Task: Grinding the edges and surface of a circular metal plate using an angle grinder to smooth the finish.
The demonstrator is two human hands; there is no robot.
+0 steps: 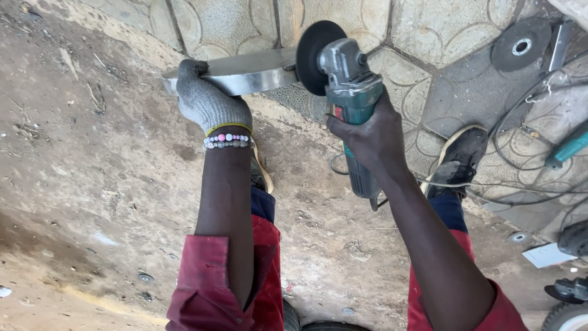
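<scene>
Seen from above, a left hand [205,101] in a grey knitted glove has its fingers wrapped around the nine o'clock end of a flat, shiny steel bar [248,72]. The bar's long axis runs from nine to three o'clock. At its three o'clock end, the bare right hand [367,138] clenches a teal and grey angle grinder [350,98], whose black disc [315,55] touches the bar edge-on. Patterned paving stones [429,37] lie at twelve o'clock, bare dirt ground [92,171] at nine, and tangled cables [527,184] at three.

Dirt ground [92,153], loose grinding disc [521,45]
</scene>
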